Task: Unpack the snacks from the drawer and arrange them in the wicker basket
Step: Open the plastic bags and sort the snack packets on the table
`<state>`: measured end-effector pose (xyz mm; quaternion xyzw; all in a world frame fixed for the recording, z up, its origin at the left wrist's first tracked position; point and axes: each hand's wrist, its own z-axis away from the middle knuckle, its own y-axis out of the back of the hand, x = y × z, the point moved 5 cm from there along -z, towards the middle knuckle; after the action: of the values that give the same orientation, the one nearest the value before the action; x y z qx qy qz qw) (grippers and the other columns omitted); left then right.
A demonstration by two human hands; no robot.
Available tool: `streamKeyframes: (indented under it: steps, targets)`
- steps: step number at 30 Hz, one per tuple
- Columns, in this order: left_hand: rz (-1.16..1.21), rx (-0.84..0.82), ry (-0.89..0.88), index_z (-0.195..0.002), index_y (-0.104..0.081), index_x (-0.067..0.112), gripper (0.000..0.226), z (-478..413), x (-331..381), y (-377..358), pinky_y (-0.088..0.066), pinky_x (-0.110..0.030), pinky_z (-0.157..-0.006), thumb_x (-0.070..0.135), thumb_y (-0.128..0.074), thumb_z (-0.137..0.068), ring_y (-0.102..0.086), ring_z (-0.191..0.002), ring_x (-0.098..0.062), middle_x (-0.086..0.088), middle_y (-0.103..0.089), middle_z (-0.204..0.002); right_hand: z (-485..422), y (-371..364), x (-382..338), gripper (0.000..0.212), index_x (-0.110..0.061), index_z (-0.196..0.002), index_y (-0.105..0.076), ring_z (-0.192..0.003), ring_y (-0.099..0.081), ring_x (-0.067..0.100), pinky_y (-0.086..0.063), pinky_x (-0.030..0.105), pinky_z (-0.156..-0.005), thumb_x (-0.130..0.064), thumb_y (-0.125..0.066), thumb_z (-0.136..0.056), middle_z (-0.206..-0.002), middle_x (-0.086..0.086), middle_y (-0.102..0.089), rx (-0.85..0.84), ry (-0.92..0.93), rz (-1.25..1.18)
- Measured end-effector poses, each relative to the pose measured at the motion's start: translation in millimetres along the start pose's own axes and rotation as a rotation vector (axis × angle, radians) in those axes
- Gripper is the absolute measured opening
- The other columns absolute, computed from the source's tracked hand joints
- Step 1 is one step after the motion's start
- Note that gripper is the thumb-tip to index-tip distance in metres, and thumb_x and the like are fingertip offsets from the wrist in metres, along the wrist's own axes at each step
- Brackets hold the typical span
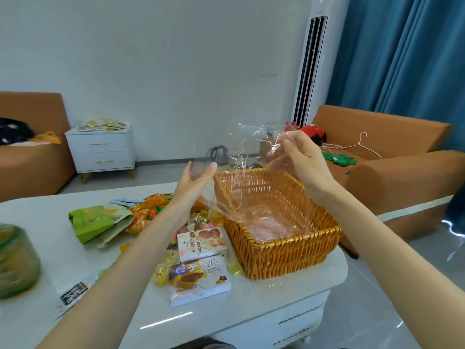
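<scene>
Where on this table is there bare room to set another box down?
Bare: the near strip of table in front of the C2 box and basket, and the far left corner behind the green packet. Crowded: between packet and basket, where snacks pile up. The basket holds only film, gripped by left hand and right hand.

Likely home living room, sofas point(382, 137), curtains point(407, 59)

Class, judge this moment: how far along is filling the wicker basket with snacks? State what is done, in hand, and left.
Done: the snacks lie out on the table beside the wicker basket. In hand: the left hand and right hand hold a clear plastic film over the basket, seemingly lining it. Left: every snack; the basket holds only film.
</scene>
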<state>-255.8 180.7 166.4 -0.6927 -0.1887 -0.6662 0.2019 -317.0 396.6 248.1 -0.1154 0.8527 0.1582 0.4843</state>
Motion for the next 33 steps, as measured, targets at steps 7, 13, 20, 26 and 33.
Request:
streamKeyframes:
  steps: [7, 13, 20, 26, 33]
  targets:
    - [0.011, 0.115, -0.115, -0.102, -0.062, 0.02, 0.01, 71, 18, 87, -0.051, -0.019, -0.047, 0.025, -0.056, -0.096, -0.058, -0.049, -0.008, 0.003, -0.067, -0.084, 39, -40, -17, 0.016, -0.007, -0.108, -0.054, -0.045, -0.057, 0.014, -0.047, 0.024, -0.039, -0.019, -0.052, -0.099, -0.078, 0.004, -0.067, 0.019, -0.042, 0.032]
    - [-0.082, 0.277, -0.094, -0.105, -0.056, 0.01, 0.026, 129, -23, 139, -0.037, -0.015, -0.035, 0.034, -0.047, -0.1, -0.047, -0.038, -0.001, -0.003, -0.063, -0.076, 89, -88, 4, 0.017, -0.01, -0.1, -0.061, -0.038, -0.05, 0.008, -0.038, 0.019, -0.035, -0.022, -0.048, -0.101, -0.07, 0.003, -0.067, 0.06, 0.004, 0.143]
    - [0.055, 0.184, 0.106, -0.107, -0.059, 0.009, 0.031, 177, -80, 160, -0.056, -0.025, -0.058, 0.036, -0.047, -0.098, -0.061, -0.053, -0.011, -0.005, -0.058, -0.083, 125, -120, 41, 0.018, -0.015, -0.105, -0.057, -0.054, -0.056, 0.006, -0.044, 0.016, -0.045, -0.03, -0.047, -0.101, -0.082, 0.003, -0.064, 0.182, -0.11, 0.054]
    - [0.196, 0.489, -0.011, -0.09, -0.052, 0.017, 0.021, 169, -103, 194, -0.056, -0.038, -0.072, 0.033, -0.045, -0.101, -0.057, -0.069, -0.018, -0.002, -0.052, -0.077, 161, -168, 94, 0.071, -0.011, -0.125, -0.044, -0.086, -0.071, 0.021, -0.061, 0.035, -0.072, -0.06, -0.066, -0.079, -0.106, 0.005, -0.066, -0.222, -0.582, -0.113]
    - [0.082, 0.571, -0.011, -0.085, -0.051, 0.016, 0.024, 152, -132, 221, -0.055, -0.042, -0.078, 0.033, -0.045, -0.101, -0.06, -0.069, -0.018, -0.004, -0.054, -0.076, 181, -200, 107, 0.021, -0.004, -0.103, -0.058, -0.047, -0.058, 0.016, -0.052, 0.028, -0.046, -0.022, -0.048, -0.101, -0.069, 0.009, -0.06, -0.089, -0.331, -0.112]
